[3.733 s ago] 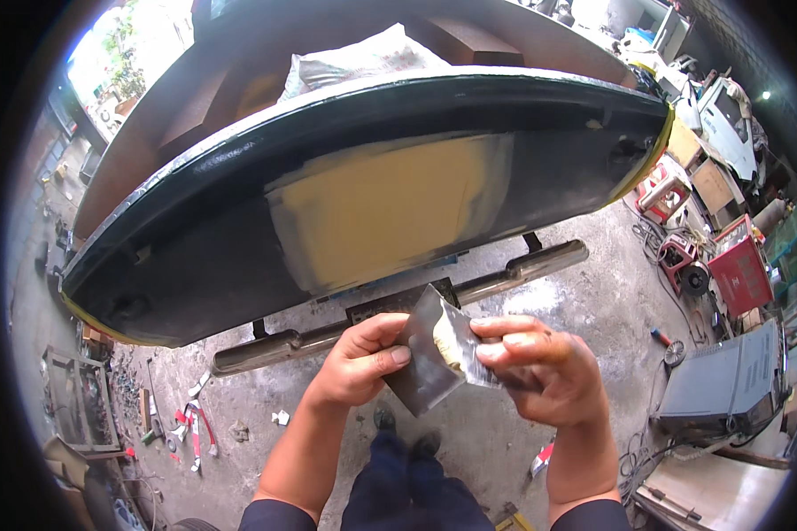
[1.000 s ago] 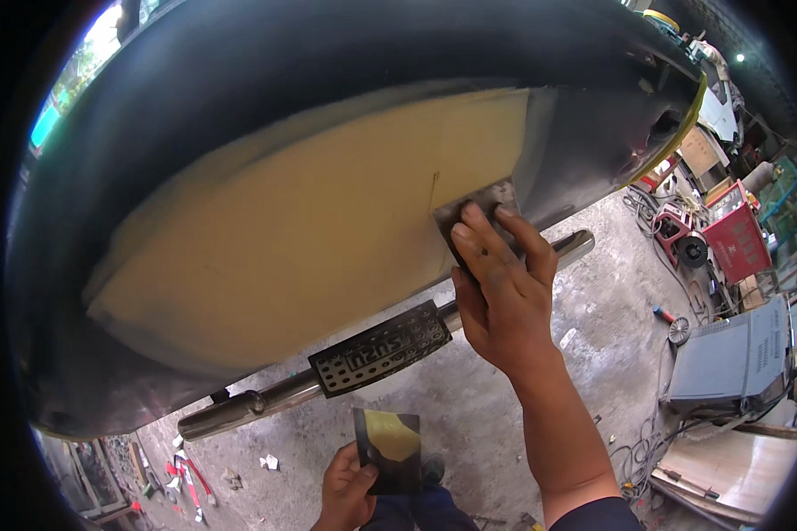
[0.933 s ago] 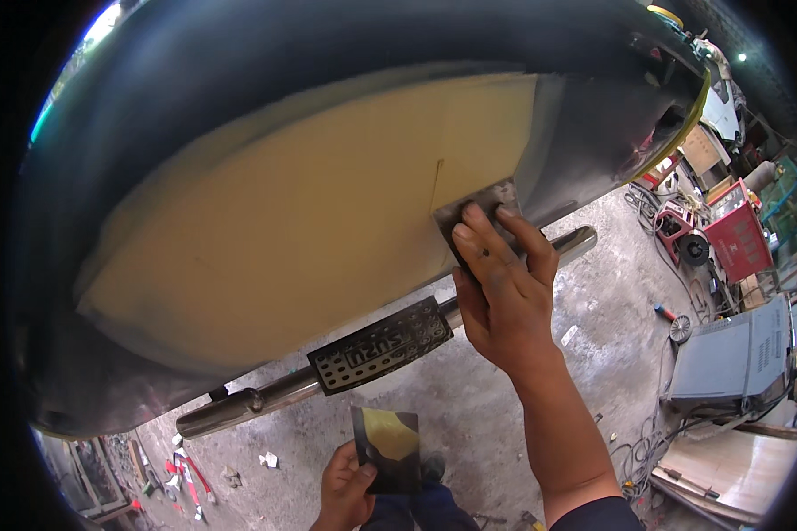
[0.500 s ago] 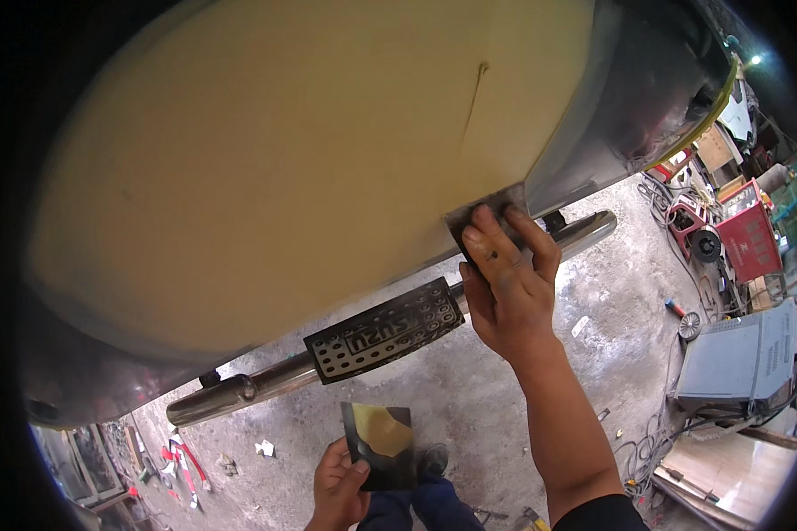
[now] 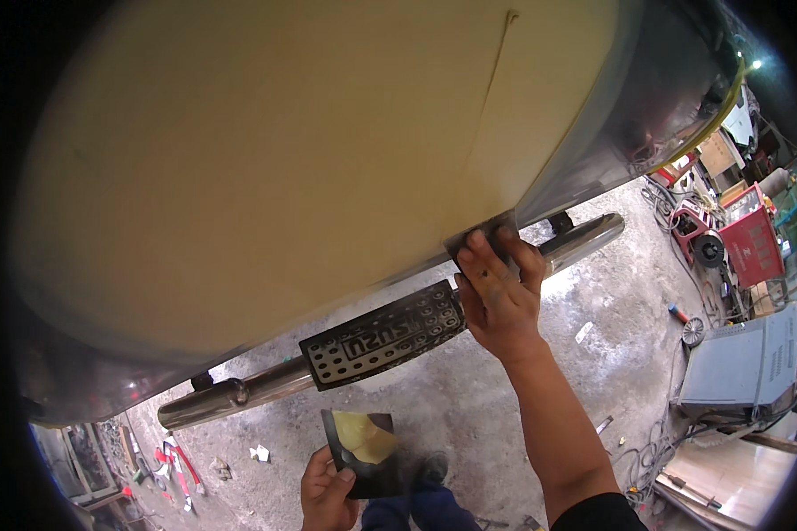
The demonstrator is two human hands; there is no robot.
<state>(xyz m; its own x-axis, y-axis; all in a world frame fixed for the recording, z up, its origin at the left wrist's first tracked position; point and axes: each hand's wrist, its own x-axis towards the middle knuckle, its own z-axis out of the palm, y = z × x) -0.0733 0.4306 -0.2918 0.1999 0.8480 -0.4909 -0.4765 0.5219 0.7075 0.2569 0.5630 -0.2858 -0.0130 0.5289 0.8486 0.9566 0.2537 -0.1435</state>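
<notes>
My right hand presses a dark, flat putty spreader against the lower edge of a large vehicle panel. Cream-yellow filler coats most of that panel, and a thin raised ridge runs down through it above the spreader. The fingers lie over the spreader's face and hide much of it. Lower down and to the left, my left hand grips a dark square mixing board by its left side, thumb on top. A lump of yellow putty sits on the board.
Below the panel runs a metal side step bar with a black perforated tread. On the right stand a grey metal box, a red machine and loose cables. Scraps lie on the concrete floor.
My right hand and the spreader have slid down to the panel's bottom edge. The board in my left hand has shifted slightly left and down. The whole view of the panel has moved somewhat.
</notes>
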